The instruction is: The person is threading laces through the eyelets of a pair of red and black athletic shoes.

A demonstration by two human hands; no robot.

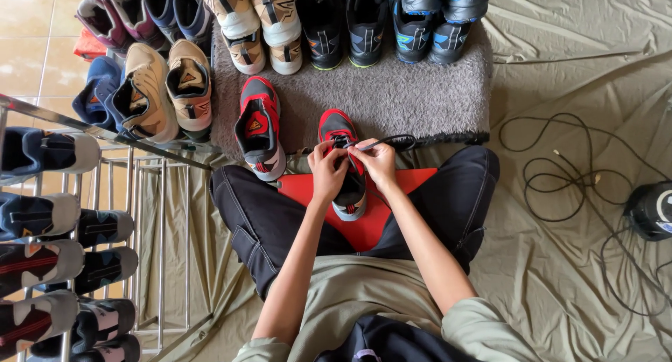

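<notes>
A red and black shoe (348, 191) lies on a red board (364, 225) across my crossed legs, toe pointing away from me. My left hand (327, 171) grips the shoe's left side near the tongue. My right hand (378, 162) pinches a black lace (393, 141) that runs off to the right over the shoe's top. The matching red and black shoe (259, 127) stands on the grey rug (406, 96) just to the left.
Several pairs of shoes line the rug's far edge and the floor at left. A metal shoe rack (105, 215) with more shoes stands at left. Black cables (560, 173) and a dark round device (651, 209) lie on the olive sheet at right.
</notes>
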